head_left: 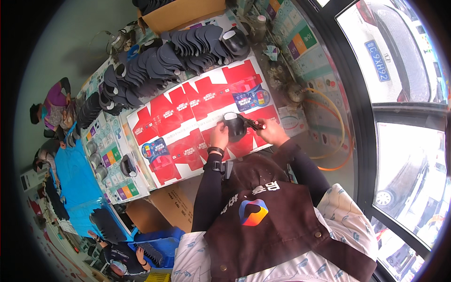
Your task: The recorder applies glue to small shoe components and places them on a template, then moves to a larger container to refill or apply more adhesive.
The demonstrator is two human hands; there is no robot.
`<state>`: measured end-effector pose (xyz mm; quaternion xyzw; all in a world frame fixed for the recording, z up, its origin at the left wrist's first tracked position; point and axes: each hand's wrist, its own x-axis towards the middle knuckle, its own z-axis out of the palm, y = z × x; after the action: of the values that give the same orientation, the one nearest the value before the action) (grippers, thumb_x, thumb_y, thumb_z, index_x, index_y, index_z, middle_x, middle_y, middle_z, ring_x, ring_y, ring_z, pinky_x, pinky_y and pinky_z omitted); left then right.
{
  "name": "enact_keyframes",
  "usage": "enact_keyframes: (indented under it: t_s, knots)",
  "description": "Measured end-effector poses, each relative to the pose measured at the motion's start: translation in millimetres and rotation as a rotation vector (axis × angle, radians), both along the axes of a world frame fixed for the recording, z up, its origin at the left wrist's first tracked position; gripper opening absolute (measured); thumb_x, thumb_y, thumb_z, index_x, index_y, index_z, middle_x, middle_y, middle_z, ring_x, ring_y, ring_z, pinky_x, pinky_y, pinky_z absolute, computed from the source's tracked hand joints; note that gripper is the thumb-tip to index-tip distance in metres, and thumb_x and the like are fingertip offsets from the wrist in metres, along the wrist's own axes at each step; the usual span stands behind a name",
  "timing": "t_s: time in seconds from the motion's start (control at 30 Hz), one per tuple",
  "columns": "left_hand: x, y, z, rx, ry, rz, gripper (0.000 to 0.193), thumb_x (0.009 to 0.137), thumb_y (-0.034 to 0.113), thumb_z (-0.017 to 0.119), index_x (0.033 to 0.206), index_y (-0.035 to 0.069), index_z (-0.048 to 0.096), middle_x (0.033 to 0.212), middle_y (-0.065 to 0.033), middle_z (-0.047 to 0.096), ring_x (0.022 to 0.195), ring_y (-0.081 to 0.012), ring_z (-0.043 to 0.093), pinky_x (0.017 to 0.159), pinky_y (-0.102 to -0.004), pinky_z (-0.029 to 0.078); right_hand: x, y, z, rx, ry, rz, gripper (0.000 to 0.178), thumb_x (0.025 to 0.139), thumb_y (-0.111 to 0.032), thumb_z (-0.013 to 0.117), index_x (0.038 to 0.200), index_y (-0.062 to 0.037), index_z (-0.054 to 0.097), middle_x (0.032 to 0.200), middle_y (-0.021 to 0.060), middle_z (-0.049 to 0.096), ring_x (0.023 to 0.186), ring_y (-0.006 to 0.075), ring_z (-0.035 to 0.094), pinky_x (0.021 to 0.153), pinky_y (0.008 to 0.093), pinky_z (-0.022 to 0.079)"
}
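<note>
My left hand is closed on the left side of a dark, rounded cup-shaped piece with a white oval at its top. On the other side, my right hand grips a slim dark tool with red at its end; its exact kind is too small to make out. The tool's far end reaches the edge of the cup-shaped piece. Both hands are over the near edge of a red and white printed cardboard sheet lying on the table. Long overlapping rows of dark curved pieces lie beyond the sheet.
Another dark cup-shaped piece stands at the back, near an open cardboard box. Grey cups sit at the left. A blue crate stands below the table. Yellow hoses hang at right by the window frame. Other people work at left.
</note>
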<state>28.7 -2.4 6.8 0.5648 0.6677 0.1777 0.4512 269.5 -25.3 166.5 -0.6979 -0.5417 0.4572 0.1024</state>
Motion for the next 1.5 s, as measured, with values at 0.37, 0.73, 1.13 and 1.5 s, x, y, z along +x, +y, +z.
enact_keyframes:
  t_s: [0.37, 0.73, 1.13, 1.5]
  knots:
    - [-6, -1, -8, -0.032, -0.122, 0.083, 0.038, 0.095, 0.025, 0.063, 0.121, -0.002, 0.063, 0.111, -0.0203, 0.071, 0.102, -0.0329, 0.069, 0.089, -0.0402, 0.053, -2, 2, -5, -0.051, 0.065, 0.06, 0.038, 0.084, -0.025, 0.063, 0.112, -0.0009, 0.068, 0.102, 0.0281, 0.067, 0.103, 0.0453, 0.063, 0.086, 0.0492, 0.05]
    - [-17, -4, -20, -0.08, -0.149, 0.088, 0.039, 0.095, 0.025, 0.062, 0.126, 0.001, 0.062, 0.112, -0.0207, 0.071, 0.1, -0.0322, 0.07, 0.089, -0.0393, 0.053, -10, -4, -9, 0.043, 0.04, 0.077, 0.035, 0.086, -0.03, 0.063, 0.105, -0.001, 0.069, 0.096, 0.0278, 0.067, 0.096, 0.0459, 0.063, 0.083, 0.0502, 0.05]
    - [-34, 41, 50, 0.235, -0.286, 0.475, 0.025, 0.094, 0.006, 0.062, 0.118, 0.003, 0.06, 0.106, -0.0112, 0.069, 0.095, -0.0181, 0.066, 0.084, -0.0321, 0.052, 24, -76, 4, 0.051, 0.372, -0.233, 0.037, 0.084, -0.005, 0.067, 0.12, -0.0013, 0.062, 0.098, 0.0123, 0.072, 0.096, 0.0218, 0.068, 0.089, 0.0347, 0.05]
    - [246, 56, 95, 0.475, -0.181, -0.417, 0.083, 0.08, 0.034, 0.083, 0.142, -0.006, 0.044, 0.136, -0.0286, 0.055, 0.126, -0.0385, 0.054, 0.107, -0.0434, 0.042, 71, -169, 11, 0.16, 0.078, -0.338, 0.026, 0.085, -0.021, 0.061, 0.106, -0.0054, 0.065, 0.086, 0.0205, 0.067, 0.083, 0.0419, 0.065, 0.072, 0.0508, 0.05]
